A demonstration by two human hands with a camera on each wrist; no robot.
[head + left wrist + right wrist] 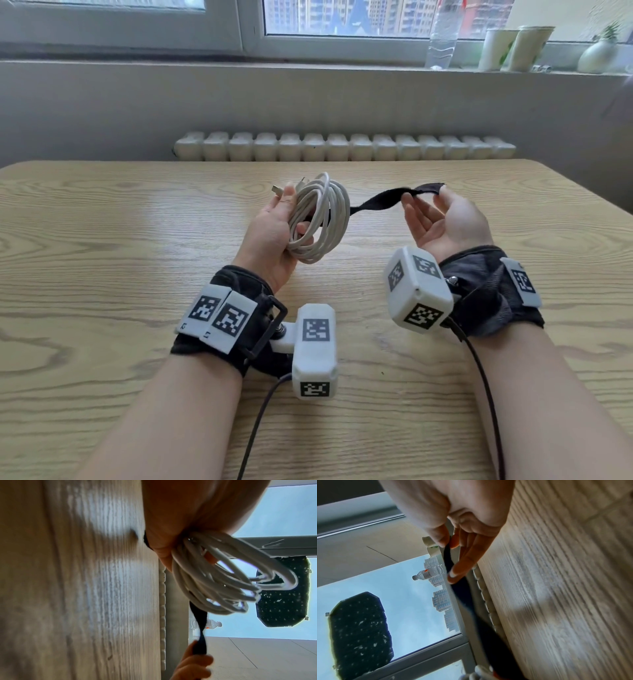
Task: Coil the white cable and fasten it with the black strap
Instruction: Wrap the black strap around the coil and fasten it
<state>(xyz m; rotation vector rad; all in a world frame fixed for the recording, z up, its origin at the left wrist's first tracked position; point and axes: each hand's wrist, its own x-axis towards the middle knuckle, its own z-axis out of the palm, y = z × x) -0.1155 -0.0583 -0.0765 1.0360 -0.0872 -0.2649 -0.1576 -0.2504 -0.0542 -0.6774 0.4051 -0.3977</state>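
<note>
Left hand (pixel 274 233): grips coiled cable (pixel 320 219), raised above tabletop (pixel 102 240); fingers mostly hidden behind loops. Right hand (pixel 442 219): pinches strap (pixel 380 200) end, palm up. Strap's far end hidden behind coil; fastening indiscernible.

Strap (pixel 376 200) end at the coil (pixel 320 219) hidden behind the loops and left hand (pixel 274 233); attachment cannot be told; right wrist view shows the strap (pixel 481 615) blurred, running off the bottom edge; left wrist view cuts the right hand (pixel 190 668) at the bottom edge; both forearms cropped in the head view.
</note>
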